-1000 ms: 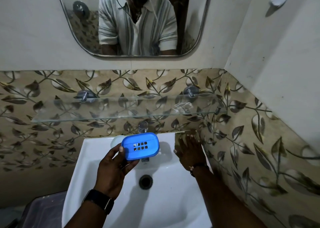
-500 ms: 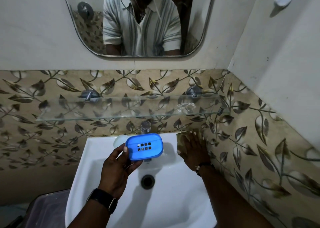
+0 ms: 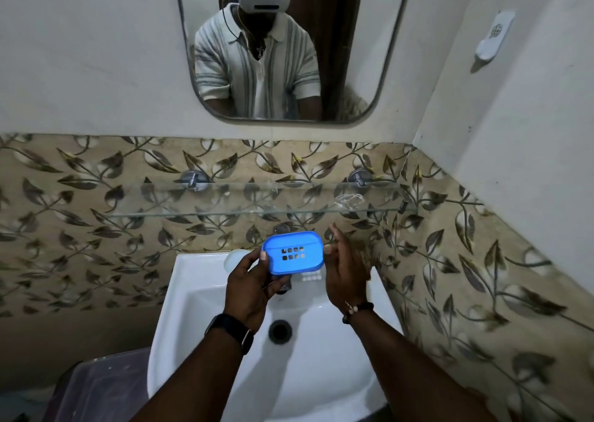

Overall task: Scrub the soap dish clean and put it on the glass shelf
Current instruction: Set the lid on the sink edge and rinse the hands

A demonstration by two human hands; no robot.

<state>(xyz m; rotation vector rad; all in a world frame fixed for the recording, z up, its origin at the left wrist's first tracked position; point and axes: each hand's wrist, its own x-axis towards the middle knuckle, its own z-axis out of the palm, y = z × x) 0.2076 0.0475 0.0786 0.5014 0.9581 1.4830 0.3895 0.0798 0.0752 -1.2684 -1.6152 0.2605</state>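
**A:** What has moved since a second ago?

**B:** The right hand [image 3: 345,267] has left the back corner of the basin [image 3: 199,309]. It has come up beside the soap dish [image 3: 293,253], at the dish's 3 o'clock, with a fingertip just at that end.

**A:** Who has the dish?

**B:** The left hand [image 3: 254,285] grips it at the 9 o'clock end, thumb on the rim and fingers underneath. It is in the air over the back of the basin, slotted face tipped toward the camera.

**A:** And the right hand, is it wide or closed?

**B:** Its fingers look fairly straight, but it is blurred. I cannot tell whether it carries a scrubber.

**A:** What does the next move turn on?

**B:** The dish's long axis runs 9 to 3, so its free end points straight at the right hand, which I judge is placed to scrub. The glass shelf [image 3: 257,212] lies at 12 o'clock, above the dish, and nothing is set on it yet.
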